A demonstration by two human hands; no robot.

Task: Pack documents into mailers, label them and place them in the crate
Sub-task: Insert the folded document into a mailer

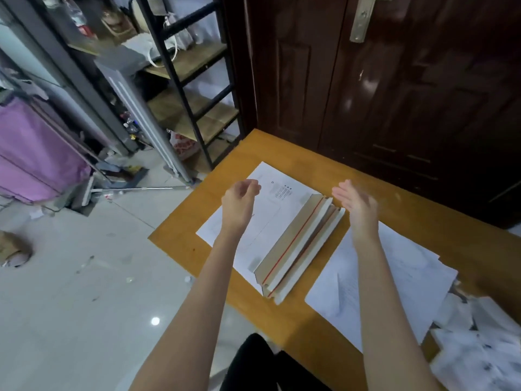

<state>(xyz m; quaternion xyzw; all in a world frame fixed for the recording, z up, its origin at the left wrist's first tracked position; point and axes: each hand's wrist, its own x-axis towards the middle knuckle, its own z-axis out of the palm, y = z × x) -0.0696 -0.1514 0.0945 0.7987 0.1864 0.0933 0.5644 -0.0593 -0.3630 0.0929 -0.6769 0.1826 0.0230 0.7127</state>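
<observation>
Head view: above the mailers (284,238), nothing is held by the loosely curled left hand (239,203) or the straight-fingered right hand (356,204).

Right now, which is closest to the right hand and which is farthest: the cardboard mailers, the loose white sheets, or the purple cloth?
From the right hand:
1. Cardboard mailers, stacked on the table just left of and below it.
2. Loose white sheets, on the table nearer the person, under the forearm.
3. Purple cloth, far left across the floor.
</observation>
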